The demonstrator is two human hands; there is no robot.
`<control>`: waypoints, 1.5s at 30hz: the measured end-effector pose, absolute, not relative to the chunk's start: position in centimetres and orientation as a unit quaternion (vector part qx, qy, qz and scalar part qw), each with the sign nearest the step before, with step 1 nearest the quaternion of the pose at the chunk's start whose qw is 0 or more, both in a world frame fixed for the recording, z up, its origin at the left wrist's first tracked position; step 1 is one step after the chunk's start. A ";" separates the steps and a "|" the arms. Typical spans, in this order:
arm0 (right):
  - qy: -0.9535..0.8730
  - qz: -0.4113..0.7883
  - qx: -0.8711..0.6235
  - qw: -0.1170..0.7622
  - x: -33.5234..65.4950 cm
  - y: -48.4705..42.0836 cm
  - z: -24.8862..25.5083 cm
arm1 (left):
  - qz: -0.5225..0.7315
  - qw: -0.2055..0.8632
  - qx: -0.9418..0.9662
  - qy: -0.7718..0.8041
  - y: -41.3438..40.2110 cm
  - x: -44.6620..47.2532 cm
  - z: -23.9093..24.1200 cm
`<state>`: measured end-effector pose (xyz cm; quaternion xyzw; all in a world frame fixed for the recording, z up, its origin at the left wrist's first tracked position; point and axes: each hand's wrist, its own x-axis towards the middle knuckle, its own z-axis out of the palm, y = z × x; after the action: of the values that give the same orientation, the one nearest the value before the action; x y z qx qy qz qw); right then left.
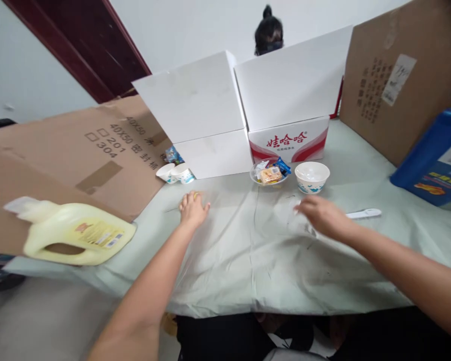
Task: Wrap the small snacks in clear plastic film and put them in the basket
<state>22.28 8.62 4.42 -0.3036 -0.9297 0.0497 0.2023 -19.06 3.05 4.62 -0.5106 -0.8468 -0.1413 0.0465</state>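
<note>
My left hand (194, 208) rests low over the cloth with its fingers curled. A small bit of yellow shows at its fingertips; what it is, I cannot make out. My right hand (321, 214) is closed in a pinch, with crumpled clear plastic (308, 228) showing at and below the fingers; its full shape is hard to see. Beyond that hand stands a white paper bowl (311, 186) with a blue pattern and something clear inside. To its left, a clear bowl (254, 176) holds several wrapped snacks (271, 174). A white spoon-like utensil (364, 214) lies just right of my right hand.
Two paper cups (182, 173) stand far left by white boxes (218, 155). A pale yellow jug (97, 233) lies at left, before a brown carton (128, 150). At right are a blue bottle (436, 165) and another carton (383, 115). A person's head (268, 32) shows behind the boxes.
</note>
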 end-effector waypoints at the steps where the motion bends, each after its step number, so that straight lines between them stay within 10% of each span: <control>1: -0.903 0.009 -0.352 0.246 22.3 10.3 5.5 | -0.145 0.039 -0.480 -0.865 3.4 -21.0 4.9; 9: -0.852 -0.019 -0.514 0.096 20.1 19.4 8.0 | -0.241 -0.037 -0.458 -0.855 3.5 -24.1 2.7; 15: -0.853 -0.023 -0.457 0.252 25.8 14.6 8.2 | -0.343 -0.181 -0.478 -0.788 2.3 -20.0 4.6; 21: -0.895 0.053 -0.441 0.031 32.4 10.7 4.5 | -0.286 -0.448 -0.540 -0.652 1.5 -8.2 4.0; 32: -0.927 0.032 -0.344 0.142 24.5 3.6 3.9 | -0.358 -0.116 -0.727 -0.574 -0.6 -2.9 1.3; 38: -0.957 0.024 -0.288 0.027 20.7 1.4 5.6 | -0.322 -0.296 -0.757 -0.485 -1.3 -3.3 1.1; 45: -0.873 -0.012 -0.487 -0.027 28.8 5.8 4.6 | -0.263 -0.177 -0.807 -0.498 -1.6 -2.0 1.1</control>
<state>28.83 5.81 4.62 -0.4870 -0.8729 -0.0120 -0.0269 -2.05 -1.61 1.07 -0.8070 -0.4979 -0.2633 -0.1774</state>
